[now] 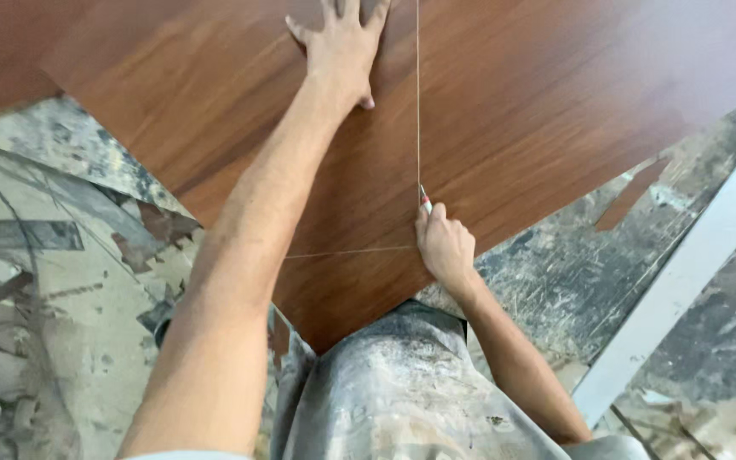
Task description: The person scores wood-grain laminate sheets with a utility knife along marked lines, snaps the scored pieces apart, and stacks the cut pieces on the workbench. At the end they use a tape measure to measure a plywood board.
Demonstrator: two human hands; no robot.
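Knife clenched in right hand, tip on scored line near brown laminate sheet's near corner. Left hand open, pressed flat on sheet just left of line, toward far edge. Grey worktable beneath.

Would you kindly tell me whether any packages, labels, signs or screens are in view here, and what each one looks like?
None are in view. The picture shows only a brown wood-grain sheet, the left hand flat on it, and the right hand holding a small cutter on a scored line.
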